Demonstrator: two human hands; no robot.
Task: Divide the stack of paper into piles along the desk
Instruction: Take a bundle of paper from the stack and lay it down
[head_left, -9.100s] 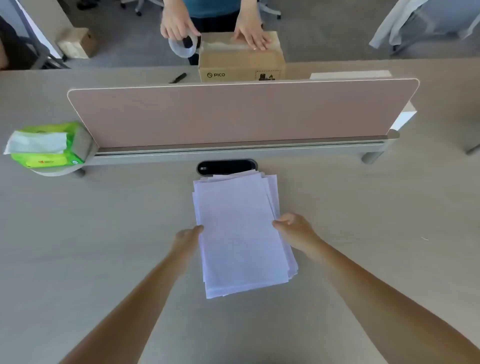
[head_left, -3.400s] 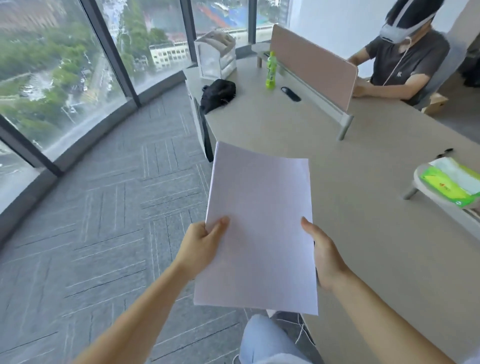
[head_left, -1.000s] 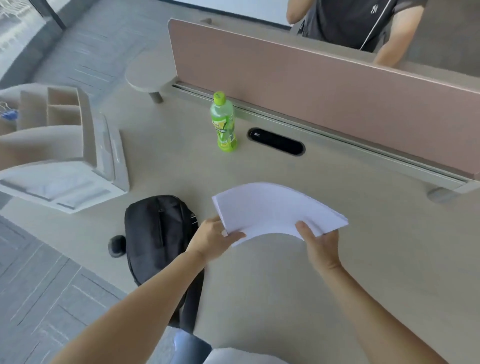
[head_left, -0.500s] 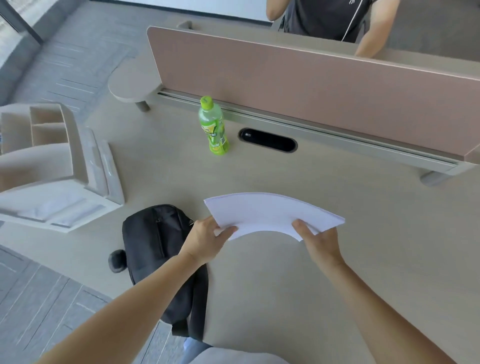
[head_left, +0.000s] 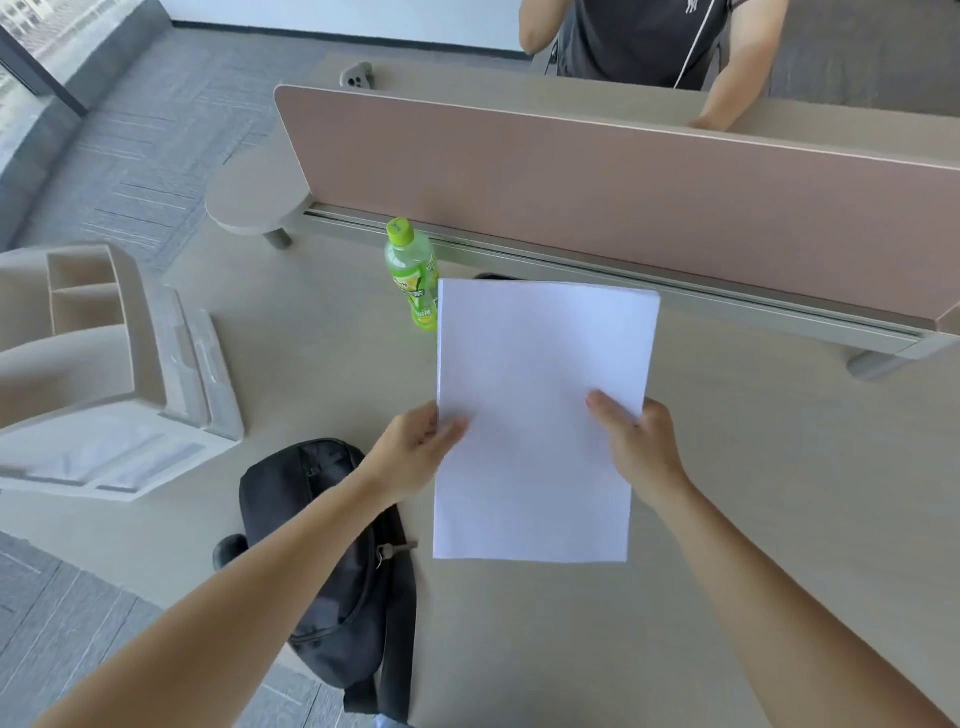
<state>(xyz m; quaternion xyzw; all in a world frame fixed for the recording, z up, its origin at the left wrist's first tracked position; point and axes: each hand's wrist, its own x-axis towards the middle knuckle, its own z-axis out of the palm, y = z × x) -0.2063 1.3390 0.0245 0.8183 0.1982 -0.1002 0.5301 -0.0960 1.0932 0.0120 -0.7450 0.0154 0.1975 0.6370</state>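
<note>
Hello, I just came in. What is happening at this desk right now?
A person holds a stack of white paper with both hands: the left hand grips its left edge and the right hand its right edge. The stack is above the desk, not yet laid down, and no pile shows on this part of the desk. A green bottle stands just behind the paper, near the divider panel. A black bag lies at the desk's near edge, and a beige organizer sits to the left.

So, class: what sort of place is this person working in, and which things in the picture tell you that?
Most likely a shared office. A long desk is split by a pink divider screen, with another person seated on the far side. A desk organiser and grey carpet tiles fit too.
</note>
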